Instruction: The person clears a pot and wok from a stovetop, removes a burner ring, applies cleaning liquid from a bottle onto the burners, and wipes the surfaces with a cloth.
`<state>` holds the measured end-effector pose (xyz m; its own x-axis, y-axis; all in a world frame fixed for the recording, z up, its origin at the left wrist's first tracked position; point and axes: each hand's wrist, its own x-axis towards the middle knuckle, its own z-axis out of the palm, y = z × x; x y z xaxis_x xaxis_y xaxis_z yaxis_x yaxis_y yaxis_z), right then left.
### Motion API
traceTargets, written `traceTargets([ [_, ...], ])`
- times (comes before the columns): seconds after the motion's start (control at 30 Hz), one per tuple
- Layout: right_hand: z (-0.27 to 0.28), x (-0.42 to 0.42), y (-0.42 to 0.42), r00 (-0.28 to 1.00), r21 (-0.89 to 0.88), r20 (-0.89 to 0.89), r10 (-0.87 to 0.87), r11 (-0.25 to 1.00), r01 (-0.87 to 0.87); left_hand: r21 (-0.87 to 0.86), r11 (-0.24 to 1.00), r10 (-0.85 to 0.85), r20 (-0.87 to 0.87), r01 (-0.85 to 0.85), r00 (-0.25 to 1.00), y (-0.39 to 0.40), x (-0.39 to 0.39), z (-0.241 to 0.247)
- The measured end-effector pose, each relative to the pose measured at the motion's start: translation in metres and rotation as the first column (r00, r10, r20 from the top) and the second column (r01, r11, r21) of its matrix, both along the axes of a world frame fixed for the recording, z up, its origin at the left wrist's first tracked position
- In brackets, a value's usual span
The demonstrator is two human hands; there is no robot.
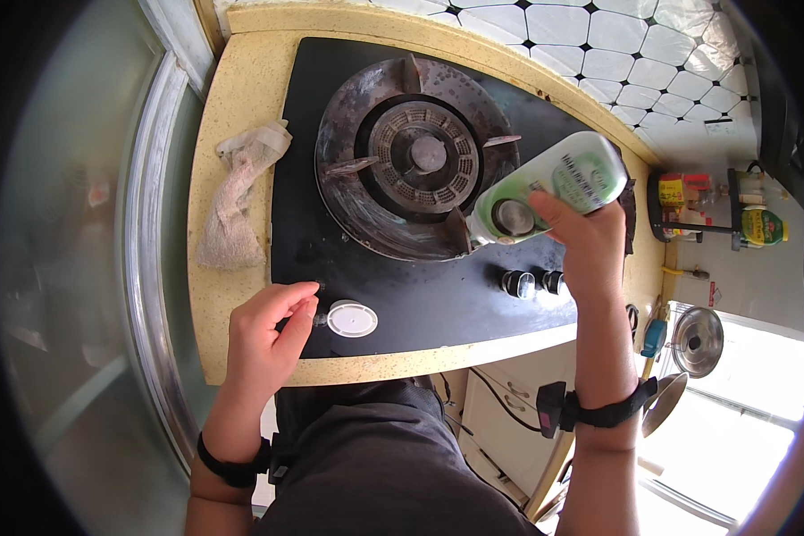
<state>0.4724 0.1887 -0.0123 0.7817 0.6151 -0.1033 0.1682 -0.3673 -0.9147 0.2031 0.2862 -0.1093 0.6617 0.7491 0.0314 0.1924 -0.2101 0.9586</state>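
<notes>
My right hand [586,241] grips a white and green plastic bottle [556,181], tilted with its narrow end low against the right front part of the round burner pan [348,221]. The gas burner [429,154] sits in the middle of that stained metal pan, on a black glass cooktop [415,295]. Over the cooktop's front left corner is my left hand [271,331], its thumb and fingertips close together; whether anything small lies between them cannot be told. Just right of those fingertips stands a white oval cap or lid [352,319].
A crumpled cloth [238,201] lies on the speckled counter [241,74] at left. Control knobs [518,284] stand at the cooktop's front right. Beyond are a wall rack [700,230] with bottles and a hanging metal lid [697,342]. A glass door [87,268] borders the left.
</notes>
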Motion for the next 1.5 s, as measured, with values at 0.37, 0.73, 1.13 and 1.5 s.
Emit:
traceTargets([
  [0.37,0.010,0.025,0.007,0.991,-0.050,0.109,0.072,0.997,-0.066,-0.006,1.000,0.024,-0.010,-0.024,1.000,0.004,-0.005,-0.001],
  [0.73,-0.005,0.041,0.019,0.908,-0.138,0.355,0.221,0.973,-0.183,-0.006,0.999,0.043,-0.019,-0.043,0.999,0.006,-0.009,-0.004],
  [1.13,-0.033,0.043,-0.003,0.725,-0.178,0.535,0.433,0.897,-0.405,-0.012,0.998,0.059,-0.011,-0.059,0.998,0.006,-0.010,-0.009],
  [1.5,0.005,0.076,-0.006,0.784,-0.101,0.497,0.371,0.923,-0.372,-0.014,0.998,0.062,-0.039,-0.063,0.997,0.007,-0.008,-0.006],
])
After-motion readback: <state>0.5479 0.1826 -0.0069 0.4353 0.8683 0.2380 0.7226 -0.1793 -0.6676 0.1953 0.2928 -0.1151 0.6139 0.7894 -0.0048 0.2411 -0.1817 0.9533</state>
